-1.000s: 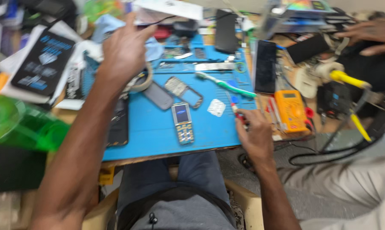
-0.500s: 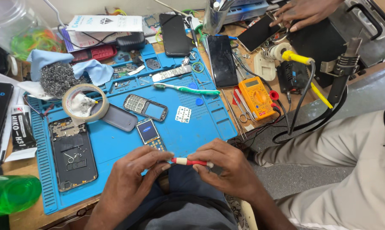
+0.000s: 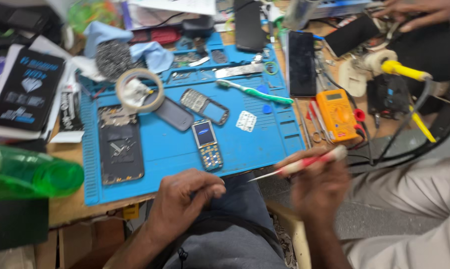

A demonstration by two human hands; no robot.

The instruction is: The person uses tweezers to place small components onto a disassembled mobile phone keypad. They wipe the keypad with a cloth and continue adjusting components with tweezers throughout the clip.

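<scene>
Right hand [image 3: 318, 187], blurred by motion, holds a small red-and-white-handled screwdriver [image 3: 298, 166] in a closed pinch; the metal tip points left toward the left hand [image 3: 185, 199]. The left hand is curled loosely over the lap, fingers pressed to the thumb; whether anything small sits between them cannot be told. Just above the left hand, at the near edge of the blue work mat [image 3: 160, 149], lies a small keypad phone [image 3: 206, 144], face up and seemingly whole, untouched by either hand. Up and left of it: a dark back cover [image 3: 174, 113], a separate keypad front frame [image 3: 204, 105], a roll of tape [image 3: 139, 89], and an opened smartphone chassis [image 3: 120, 144]. Up from the screwdriver tip: a green toothbrush [image 3: 255, 91]; beyond the handle, an orange multimeter [image 3: 336, 114]. Judged progress: tool in hand, nothing opened on the keypad phone; disassembly appears to lie ahead. Another person's hand [image 3: 419, 12] works at far upper right.
</scene>
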